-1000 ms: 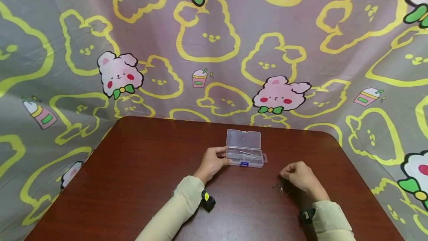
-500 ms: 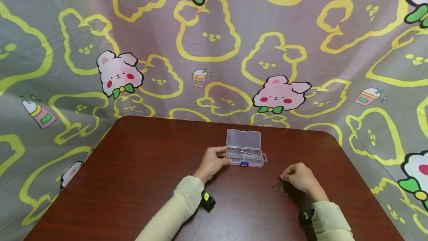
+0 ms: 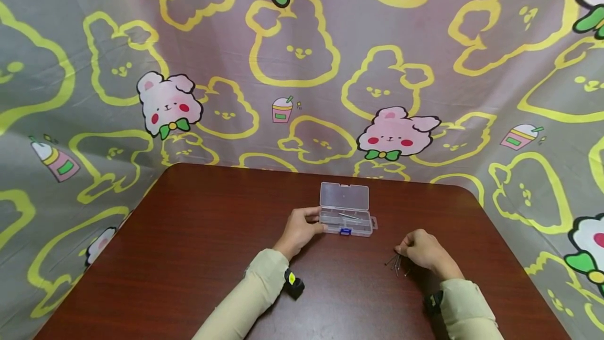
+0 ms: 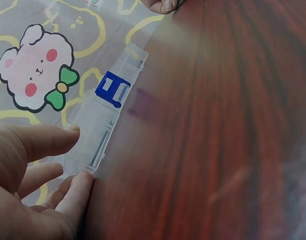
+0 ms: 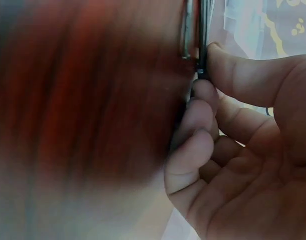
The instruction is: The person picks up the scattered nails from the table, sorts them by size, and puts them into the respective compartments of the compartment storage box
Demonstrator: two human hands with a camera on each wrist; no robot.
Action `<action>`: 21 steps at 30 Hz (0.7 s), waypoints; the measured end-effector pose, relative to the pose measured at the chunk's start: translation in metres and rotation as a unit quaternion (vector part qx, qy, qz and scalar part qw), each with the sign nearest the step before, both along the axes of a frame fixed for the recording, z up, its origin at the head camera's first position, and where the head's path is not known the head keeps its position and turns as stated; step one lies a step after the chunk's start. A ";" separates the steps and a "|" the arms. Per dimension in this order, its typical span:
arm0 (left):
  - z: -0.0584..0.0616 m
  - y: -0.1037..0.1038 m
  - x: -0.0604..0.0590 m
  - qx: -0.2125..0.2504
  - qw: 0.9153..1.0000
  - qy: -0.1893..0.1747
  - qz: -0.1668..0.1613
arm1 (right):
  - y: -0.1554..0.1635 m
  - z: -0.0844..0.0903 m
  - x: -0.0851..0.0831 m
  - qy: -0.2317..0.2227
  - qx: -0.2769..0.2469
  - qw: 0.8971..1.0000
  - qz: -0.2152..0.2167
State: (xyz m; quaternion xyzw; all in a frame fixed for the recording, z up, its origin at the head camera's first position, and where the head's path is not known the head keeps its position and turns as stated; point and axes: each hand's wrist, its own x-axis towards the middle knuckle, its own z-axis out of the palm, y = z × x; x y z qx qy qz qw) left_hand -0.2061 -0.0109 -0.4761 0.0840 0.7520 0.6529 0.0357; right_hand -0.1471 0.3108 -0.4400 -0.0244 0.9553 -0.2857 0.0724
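Note:
On the table stands a clear plastic compartment box (image 3: 337, 228) with its lid (image 3: 344, 196) raised at the back and a blue latch (image 4: 107, 90) in front. A few thin metal nails (image 3: 348, 216) lie inside it. My left hand (image 3: 298, 231) holds the box's left end, thumb at the front and fingers around the side. To the right of the box, my right hand (image 3: 424, 250) is over several loose nails (image 3: 395, 265) on the table. In the right wrist view its thumb and forefinger pinch a dark nail (image 5: 203, 35); another slim nail (image 5: 186, 30) is beside it.
The dark reddish-brown table (image 3: 212, 214) has rounded far corners. Behind and along both sides hangs a grey curtain (image 3: 321, 104) with cartoon rabbits. A small hanging tab (image 3: 374, 222) sticks out from the box's right end.
Very little differs. The right hand makes only a slight shift over the nails, and a few of them lie a bit differently. The left hand and the box stay in place.

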 end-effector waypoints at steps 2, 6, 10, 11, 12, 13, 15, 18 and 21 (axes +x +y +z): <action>0.000 0.000 0.000 0.001 1.000 0.001 0.000 | 0.000 0.001 -0.001 0.004 0.004 1.000 0.014; 0.000 0.000 0.000 -0.005 1.000 0.001 0.001 | 0.001 0.001 -0.002 0.003 0.012 1.000 0.019; 0.000 0.000 0.000 -0.010 1.000 0.002 0.002 | 0.001 0.000 -0.002 -0.004 0.019 1.000 0.000; 0.000 0.000 0.000 -0.009 1.000 0.003 0.002 | 0.000 0.000 -0.003 -0.004 0.020 1.000 -0.005; 0.000 0.000 0.000 -0.007 1.000 0.003 0.002 | 0.000 0.000 -0.003 -0.001 0.025 1.000 -0.006; 0.000 0.000 0.000 -0.006 1.000 0.004 0.001 | 0.000 0.000 -0.003 0.003 0.030 1.000 -0.006; -0.001 0.000 -0.001 -0.004 1.000 0.005 0.001 | -0.002 0.000 -0.004 0.007 0.038 0.999 -0.005; -0.001 0.000 0.000 -0.003 1.000 0.003 0.000 | -0.004 0.000 -0.005 0.007 0.048 0.999 -0.002; -0.001 0.000 0.000 -0.002 1.000 0.002 -0.002 | -0.006 0.001 -0.005 0.002 0.045 0.999 0.004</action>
